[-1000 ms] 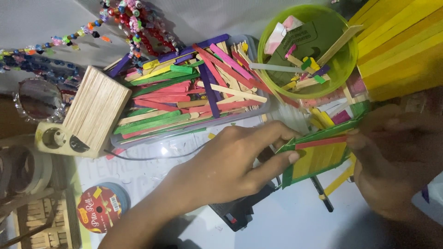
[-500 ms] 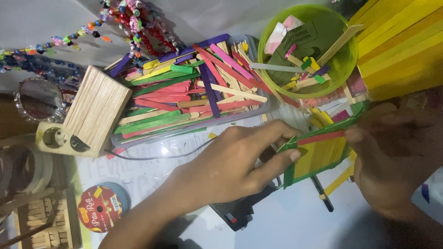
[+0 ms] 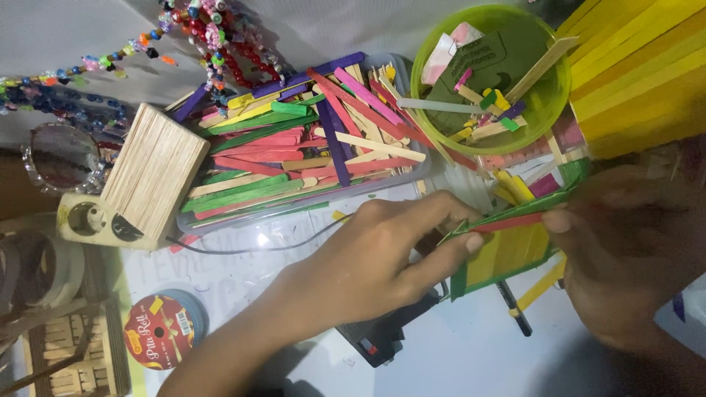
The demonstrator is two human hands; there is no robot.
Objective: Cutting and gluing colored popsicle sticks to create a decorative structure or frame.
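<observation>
My left hand [image 3: 375, 261] grips the left corner of a small panel of craft sticks [image 3: 507, 250], yellow with a green frame. My right hand [image 3: 625, 250] holds the panel's right side, and its fingers press a red stick [image 3: 507, 222] along the upper part of the panel. A clear tray of coloured craft sticks [image 3: 294, 147] lies just behind my left hand. A green bowl [image 3: 493, 73] with stick offcuts stands behind the panel.
A stack of plain wooden sticks [image 3: 151, 173] lies left of the tray, beside a power socket [image 3: 88, 220]. Bead strings [image 3: 213, 44] hang at the back. A ribbon roll [image 3: 158, 331] and a black glue gun [image 3: 382, 334] lie near me. A yellow stick wall [image 3: 640, 73] fills the right.
The panel has tilted slightly toward me. My right fingers have slid a little left along the red stick. My left hand has barely moved.
</observation>
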